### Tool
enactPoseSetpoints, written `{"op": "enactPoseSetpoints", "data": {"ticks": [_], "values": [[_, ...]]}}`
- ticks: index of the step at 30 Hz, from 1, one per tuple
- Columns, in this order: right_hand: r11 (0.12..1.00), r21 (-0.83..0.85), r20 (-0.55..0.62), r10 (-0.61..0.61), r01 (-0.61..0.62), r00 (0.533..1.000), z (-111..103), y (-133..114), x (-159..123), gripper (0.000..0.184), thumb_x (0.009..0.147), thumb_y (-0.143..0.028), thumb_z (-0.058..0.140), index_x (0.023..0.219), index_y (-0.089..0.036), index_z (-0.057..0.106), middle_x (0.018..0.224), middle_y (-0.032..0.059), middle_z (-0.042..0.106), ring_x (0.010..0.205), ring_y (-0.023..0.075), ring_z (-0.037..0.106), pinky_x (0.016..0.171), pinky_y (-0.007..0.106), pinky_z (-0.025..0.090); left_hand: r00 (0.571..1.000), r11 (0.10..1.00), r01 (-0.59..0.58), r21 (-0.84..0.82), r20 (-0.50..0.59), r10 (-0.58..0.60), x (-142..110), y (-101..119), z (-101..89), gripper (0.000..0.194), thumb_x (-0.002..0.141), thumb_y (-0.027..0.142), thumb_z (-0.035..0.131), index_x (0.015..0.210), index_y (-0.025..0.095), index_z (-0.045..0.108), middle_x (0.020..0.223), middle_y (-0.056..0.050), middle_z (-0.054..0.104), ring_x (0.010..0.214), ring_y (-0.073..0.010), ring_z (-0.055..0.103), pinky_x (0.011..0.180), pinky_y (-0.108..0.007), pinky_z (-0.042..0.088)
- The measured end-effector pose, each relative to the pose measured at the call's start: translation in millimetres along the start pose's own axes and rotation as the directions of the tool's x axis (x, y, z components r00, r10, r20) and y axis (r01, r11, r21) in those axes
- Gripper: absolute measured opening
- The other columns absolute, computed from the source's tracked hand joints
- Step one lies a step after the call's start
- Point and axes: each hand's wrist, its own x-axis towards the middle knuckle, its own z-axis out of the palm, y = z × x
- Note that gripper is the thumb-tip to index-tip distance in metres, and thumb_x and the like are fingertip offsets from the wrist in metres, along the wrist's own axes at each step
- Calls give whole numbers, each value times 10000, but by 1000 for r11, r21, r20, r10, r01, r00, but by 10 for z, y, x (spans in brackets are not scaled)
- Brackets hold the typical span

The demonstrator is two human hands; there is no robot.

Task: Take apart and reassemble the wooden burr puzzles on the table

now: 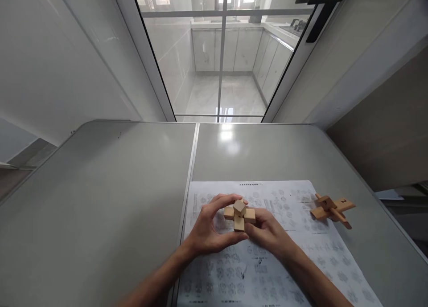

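Observation:
Both of my hands hold a small wooden burr puzzle made of pale interlocking blocks, raised a little over a printed sheet. My left hand curves around it, index finger on the far side and thumb at the near lower edge. From the right, my right hand grips it, with the thumb at the lower right block; its other fingers are partly hidden behind the puzzle. One block on top sits turned at an angle to the others. The sheet carries rows of small grey diagrams.
A second, darker wooden puzzle with crossed pieces, one marked 2, lies at the sheet's right edge. The grey table has a metal seam left of the sheet. Beyond stands a glass door with a black handle.

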Motion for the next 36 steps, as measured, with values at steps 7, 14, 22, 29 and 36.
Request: {"op": "enactPoseSetpoints", "data": {"ticks": [7, 14, 22, 29, 36], "values": [[961, -277, -314, -68, -23, 947, 29, 114, -32, 274, 1013, -457, 634, 977, -199, 717, 729, 10, 592, 651, 173, 481, 594, 290, 405, 988, 973, -46, 228, -135, 78, -6, -43, 94, 649, 775, 238, 909, 1362, 270, 631, 1291, -91, 737, 1163, -280, 706, 1043, -435, 565], [994, -111, -52, -28, 23, 998, -60, 106, 10, 291, 1076, -466, 546, 959, -205, 600, 839, 19, 578, 709, 165, 475, 632, 288, 421, 994, 980, -29, 196, -99, 50, -8, -78, 101, 665, 795, 213, 893, 1394, 280, 612, 1353, -89, 719, 1185, -272, 711, 1064, -433, 557], [995, -94, 25, 27, -24, 999, -125, 81, -9, 366, 1093, -473, 517, 835, -213, 518, 750, -9, 515, 664, 149, 426, 595, 287, 363, 999, 994, 24, 109, -29, -21, 6, -40, 40, 656, 810, 266, 902, 1398, 255, 611, 1340, -97, 742, 1232, -287, 700, 1121, -456, 518], [988, -155, -10, -10, 9, 1000, -125, 117, 1, 361, 1095, -459, 511, 824, -221, 498, 737, -17, 513, 651, 149, 426, 597, 286, 375, 997, 990, 67, 123, -52, -61, 5, -48, 51, 659, 798, 276, 909, 1392, 248, 624, 1356, -113, 741, 1250, -310, 696, 1138, -481, 498], [979, -202, -21, -26, 22, 999, -111, 158, -24, 331, 1104, -402, 497, 826, -221, 497, 716, -24, 526, 631, 143, 436, 600, 284, 368, 995, 986, 94, 140, -45, -88, 0, -92, 36, 665, 803, 252, 889, 1411, 244, 619, 1332, -118, 749, 1260, -324, 689, 1141, -485, 499]]}}
